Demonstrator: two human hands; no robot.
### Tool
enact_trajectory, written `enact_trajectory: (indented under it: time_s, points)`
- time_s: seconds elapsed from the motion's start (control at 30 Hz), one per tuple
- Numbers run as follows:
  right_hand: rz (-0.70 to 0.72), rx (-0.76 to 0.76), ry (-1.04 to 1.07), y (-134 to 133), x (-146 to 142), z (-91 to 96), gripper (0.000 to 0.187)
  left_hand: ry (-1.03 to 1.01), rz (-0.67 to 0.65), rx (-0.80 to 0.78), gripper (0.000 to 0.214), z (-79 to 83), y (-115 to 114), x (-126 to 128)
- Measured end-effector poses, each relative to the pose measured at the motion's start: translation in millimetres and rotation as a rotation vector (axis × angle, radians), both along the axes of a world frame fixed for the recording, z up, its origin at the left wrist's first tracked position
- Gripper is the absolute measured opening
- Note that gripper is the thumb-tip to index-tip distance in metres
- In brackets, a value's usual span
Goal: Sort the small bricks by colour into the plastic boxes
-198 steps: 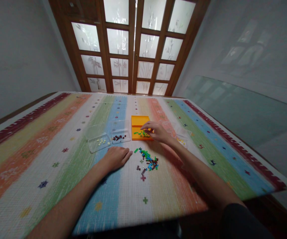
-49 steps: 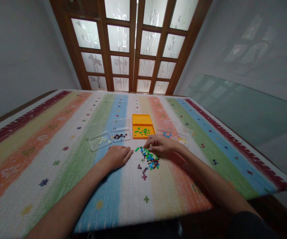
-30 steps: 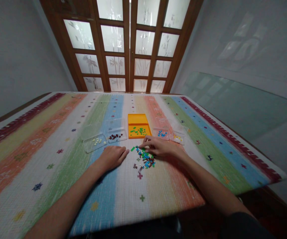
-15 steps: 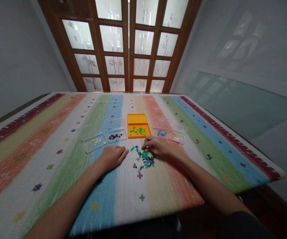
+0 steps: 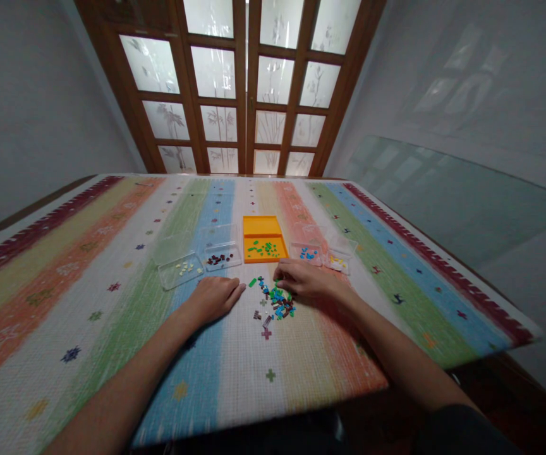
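Landmark: the orange tray, open and holding green pieces, on the striped cloth over the surface.
Pile: a loose heap of small bricks, green, blue, dark red and grey, lies just in front of the orange tray, on the near side.
Stray piece: one green brick sits apart at the pile's far left edge, between pile and tray.
Right hand: the right hand rests at the pile's far right edge, fingers curled down onto the bricks; whether a piece is pinched between the fingertips cannot be told at this size.
Left hand: the left hand lies flat and relaxed on the cloth, left of the pile, holding nothing.
Clear boxes: left of the orange tray, one box with dark red pieces and one with pale yellow pieces; right of it, one with blue pieces and one with yellow pieces.
Handling: the bricks look hard, very light and smooth, likely to skid or scatter if swept.
Hold: a fingertip pinch across a single brick's short sides seems best, lifting it clear of its neighbours.
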State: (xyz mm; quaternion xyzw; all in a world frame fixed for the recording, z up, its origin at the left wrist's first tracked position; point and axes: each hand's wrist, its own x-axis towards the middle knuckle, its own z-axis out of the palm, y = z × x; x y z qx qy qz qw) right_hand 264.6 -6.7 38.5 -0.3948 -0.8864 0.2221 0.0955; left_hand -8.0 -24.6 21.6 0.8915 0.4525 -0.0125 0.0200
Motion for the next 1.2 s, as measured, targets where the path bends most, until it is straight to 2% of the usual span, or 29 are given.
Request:
enact_trajectory:
  time_s: [0.33,0.6,0.9,1.2]
  points:
    - [-0.054,0.098,-0.155,-11,-11,-3.0,0.023,-0.039,-0.01,0.015,0.05,-2.2,0,-1]
    - [-0.088,0.109,-0.191,-17,-21,7.7,0.015,-0.048,-0.004,0.001,0.05,-2.5,1,-2]
    - [-0.118,0.213,-0.278,-21,-25,1.8,0.016,-0.071,-0.005,-0.008,0.049,-2.3,1,-2]
    - [-0.043,0.196,-0.213,-10,-21,3.9,0.013,-0.072,-0.01,0.008,0.05,-3.0,1,-2]
